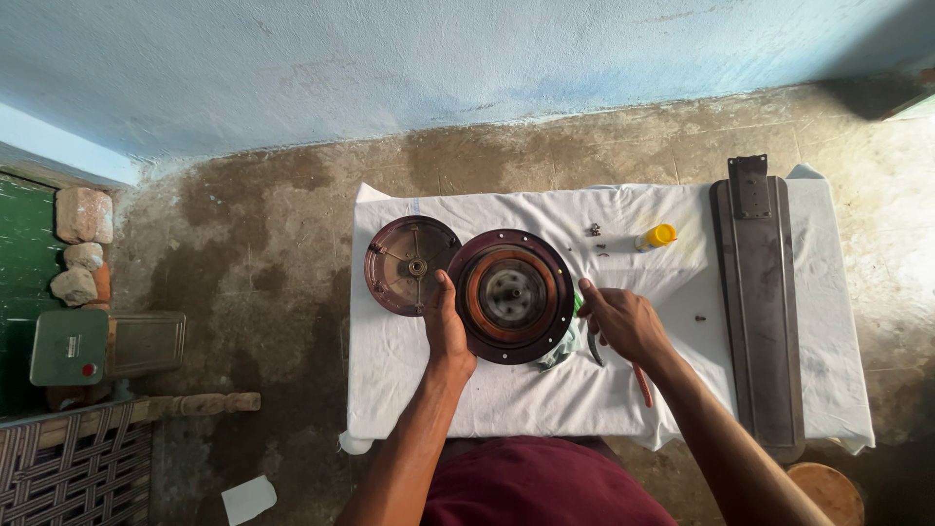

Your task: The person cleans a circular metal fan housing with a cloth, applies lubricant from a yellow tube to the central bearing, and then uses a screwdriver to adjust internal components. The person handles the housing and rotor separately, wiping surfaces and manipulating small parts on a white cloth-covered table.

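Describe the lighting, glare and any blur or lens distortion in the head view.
Head view: strong light comes from the right, washing out the floor beside the white cloth; the left side and the top right corner lie in shadow. The centre of the round dark metal motor housing looks smeared, as does the right hand; the left hand is sharper. The wide lens bends the wall's base into a curve.

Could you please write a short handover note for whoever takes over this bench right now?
Left hand: pressed on the left rim of the round motor housing, steadying it.
Right hand: at the housing's right rim, gripping red-handled pliers.
Done: dished cover plate lies off, beside the housing on the white cloth.
Loose screws, yellow-capped bottle and fan blade lie on the cloth.
Left: the housing's core is not out yet.
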